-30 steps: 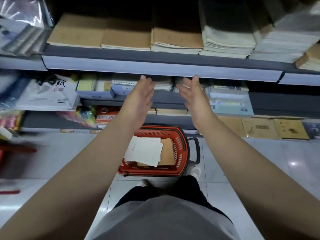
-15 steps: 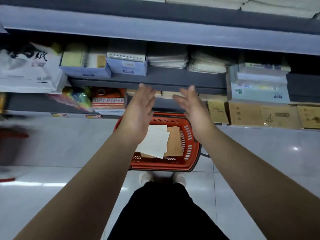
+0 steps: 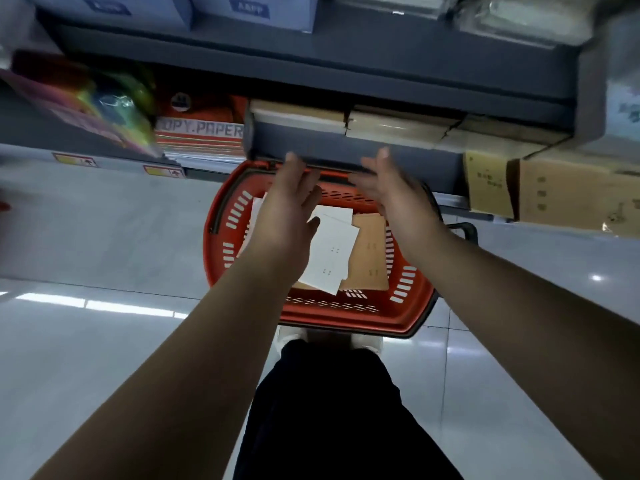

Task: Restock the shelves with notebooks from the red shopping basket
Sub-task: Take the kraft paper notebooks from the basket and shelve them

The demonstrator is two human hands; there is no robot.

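The red shopping basket (image 3: 401, 299) stands on the floor at my feet, under the front of the lowest shelf (image 3: 339, 147). Inside lie white notebooks (image 3: 329, 258) on top of brown kraft notebooks (image 3: 370, 251). My left hand (image 3: 287, 216) hovers over the basket's left half, fingers straight, holding nothing. Over the right half is my right hand (image 3: 398, 199), open as well, palm turned toward the left hand. Both hands are above the notebooks and apart from them.
Brown notebook stacks (image 3: 398, 124) fill the low shelf behind the basket. Copy paper packs (image 3: 201, 133) and a colourful bag (image 3: 114, 102) sit left. Kraft boxes (image 3: 568, 195) stand right. Blue boxes (image 3: 252, 8) sit on the upper shelf. Grey floor tiles (image 3: 104, 237) lie left.
My head has tipped down and both hands have dropped from shelf height to just over the basket. They stay open and empty.
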